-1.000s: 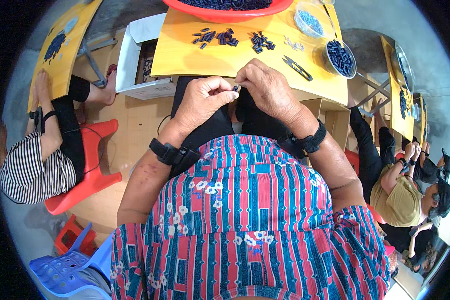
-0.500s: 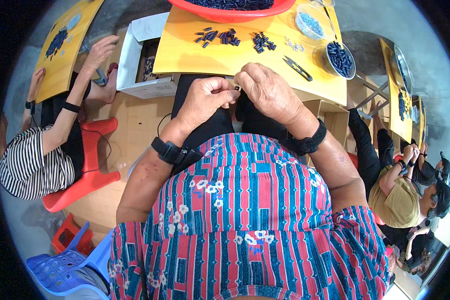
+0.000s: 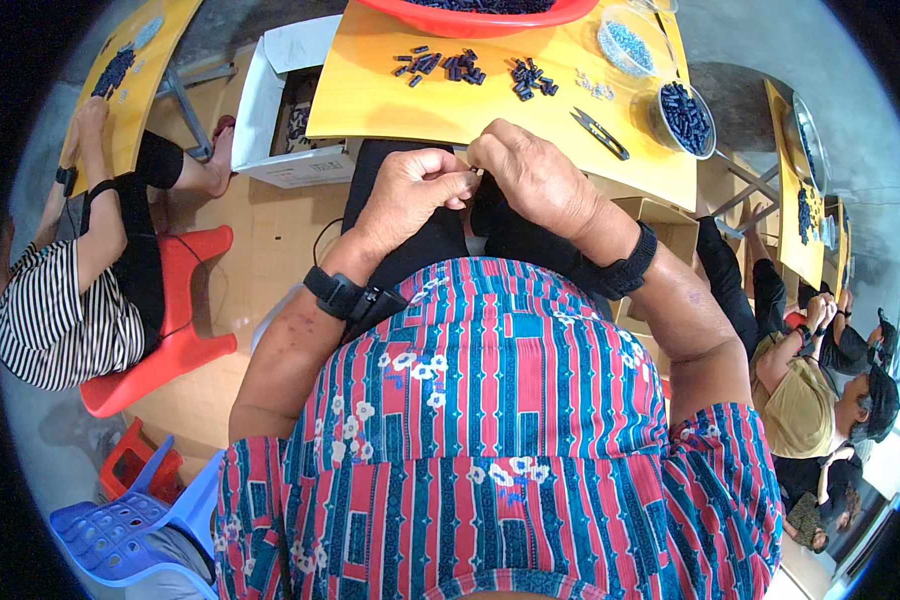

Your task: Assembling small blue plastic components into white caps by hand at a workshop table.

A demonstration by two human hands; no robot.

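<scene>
Just in front of the table's near edge, above my lap, my hands meet fingertip to fingertip. My left hand is closed in a pinch, thumb against the bent forefinger. My right hand is closed too, its fingertips curled down beside the left thumb. A tiny dark piece shows between the fingertips; most of it is hidden. On the yellow table ahead lie loose small dark cylindrical pieces in several little heaps. Black thread snips rest to their right.
A red basin of dark pieces stands at the back. To the right are a bowl of dark pieces, a clear tub of light-blue bits and small pale bits. A white carton stands left. People sit at tables on both sides.
My hands stay together, the right shifting slightly and the tiny piece now more covered. The person at left has lowered a raised hand to their table.
</scene>
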